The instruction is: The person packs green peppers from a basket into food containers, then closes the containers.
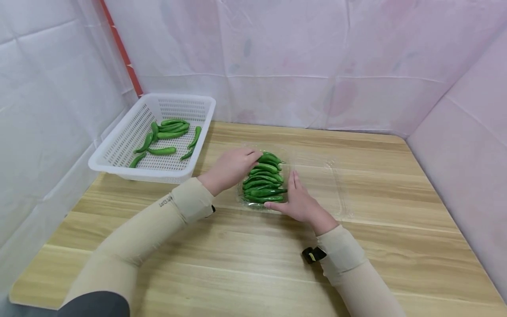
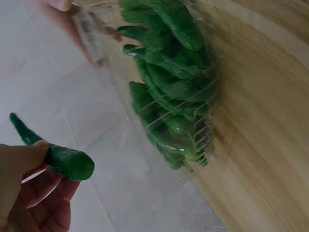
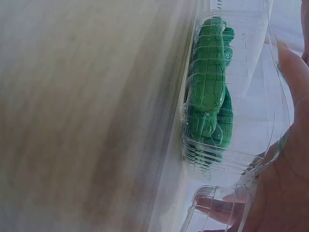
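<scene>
A clear plastic clamshell box [image 3: 248, 96] lies on the table with its lid [image 1: 318, 187] folded open to the right. Green peppers [image 1: 264, 179] lie side by side in rows inside it. My left hand [image 1: 231, 167] is over the box's left side. In the left wrist view, it pinches one green pepper [image 2: 70, 162] between thumb and fingers, above the box. My right hand [image 1: 301, 204] rests against the box's right edge near the hinge, fingers extended and thumb spread along the front edge.
A white perforated plastic basket [image 1: 119, 167] stands at the back left with several loose green peppers [image 1: 170, 132] in it. The wood-grain table [image 1: 237, 264] is bordered by pale cloth walls [image 1: 285, 57] at the back and sides.
</scene>
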`<state>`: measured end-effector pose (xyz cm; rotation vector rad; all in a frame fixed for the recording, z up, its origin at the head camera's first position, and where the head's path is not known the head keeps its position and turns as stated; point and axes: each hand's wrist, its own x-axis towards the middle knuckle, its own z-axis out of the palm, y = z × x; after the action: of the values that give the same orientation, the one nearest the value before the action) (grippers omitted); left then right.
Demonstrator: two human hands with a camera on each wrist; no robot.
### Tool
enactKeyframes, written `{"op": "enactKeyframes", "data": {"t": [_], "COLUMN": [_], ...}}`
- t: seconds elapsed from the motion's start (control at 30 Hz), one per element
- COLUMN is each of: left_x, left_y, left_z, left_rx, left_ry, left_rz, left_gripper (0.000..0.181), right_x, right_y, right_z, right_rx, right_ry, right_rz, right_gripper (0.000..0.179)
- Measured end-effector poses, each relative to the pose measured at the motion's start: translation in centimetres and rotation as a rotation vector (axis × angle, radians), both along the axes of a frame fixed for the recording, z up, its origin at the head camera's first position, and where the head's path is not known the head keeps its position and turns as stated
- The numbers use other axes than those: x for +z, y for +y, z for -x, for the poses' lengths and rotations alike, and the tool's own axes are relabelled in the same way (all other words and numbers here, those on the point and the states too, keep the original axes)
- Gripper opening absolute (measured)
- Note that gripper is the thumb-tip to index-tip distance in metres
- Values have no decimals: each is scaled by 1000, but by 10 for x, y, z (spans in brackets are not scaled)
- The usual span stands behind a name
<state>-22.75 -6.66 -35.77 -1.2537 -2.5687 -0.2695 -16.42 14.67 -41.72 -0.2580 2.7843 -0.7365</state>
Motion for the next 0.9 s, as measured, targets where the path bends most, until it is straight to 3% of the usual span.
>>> {"op": "enactKeyframes", "data": {"t": [0.17, 0.4, 0.7, 0.9], "left_x": [-12, -30, -44, -46], "left_y": [11, 23, 35, 37], "left_z": [11, 23, 30, 30], "left_rx": [49, 109, 148, 164], "left_ry": [-28, -5, 42, 48], "left_rz": [71, 212, 335, 341], "left_gripper": [15, 7, 17, 17], "right_x": [1, 1, -2, 0], "right_y": [0, 0, 1, 0], "right_z": [1, 1, 1, 0], "right_rx": [5, 11, 5, 8], "right_ry": [-3, 6, -1, 8], "right_rz": [2, 0, 8, 3], "right_gripper": [118, 120, 121, 121]}}
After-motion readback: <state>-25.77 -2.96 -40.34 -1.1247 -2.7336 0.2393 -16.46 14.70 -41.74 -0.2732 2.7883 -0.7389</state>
